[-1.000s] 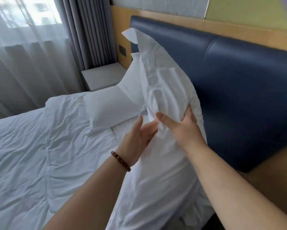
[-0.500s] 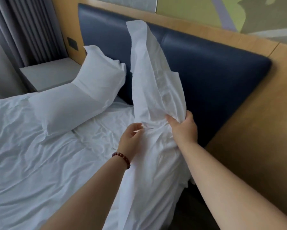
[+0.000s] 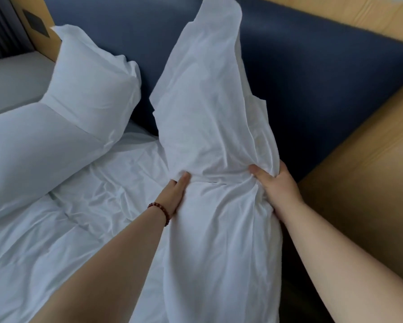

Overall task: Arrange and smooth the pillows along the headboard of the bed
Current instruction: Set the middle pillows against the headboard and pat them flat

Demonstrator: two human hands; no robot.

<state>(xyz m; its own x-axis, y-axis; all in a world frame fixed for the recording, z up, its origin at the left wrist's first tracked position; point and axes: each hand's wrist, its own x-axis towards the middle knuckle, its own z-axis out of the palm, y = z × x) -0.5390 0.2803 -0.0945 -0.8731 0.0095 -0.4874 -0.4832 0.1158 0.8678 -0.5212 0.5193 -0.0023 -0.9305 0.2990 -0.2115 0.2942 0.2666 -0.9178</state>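
Both hands are on the near pillow [image 3: 209, 136] at its waist. The right hand [image 3: 275, 185] grips it at 3 o'clock, with the thumb across the front and the fingers curled behind bunched fabric. The left hand [image 3: 176, 194], with a beaded bracelet [image 3: 160, 212] on its wrist, lies at 9 o'clock with fingers nearly straight against the pillow's side. Its fingertips slip under a fold, so it seems to press rather than pinch.

This pillow stands on end, running from 6 o'clock to 12 o'clock in the view, with its limp top corner leaning on the navy headboard [image 3: 312, 78]. A second pillow [image 3: 67, 117] at 10 o'clock slumps from the headboard down onto the wrinkled white sheet [image 3: 67, 229]. A wooden panel [image 3: 363, 183] lies at 3 o'clock.
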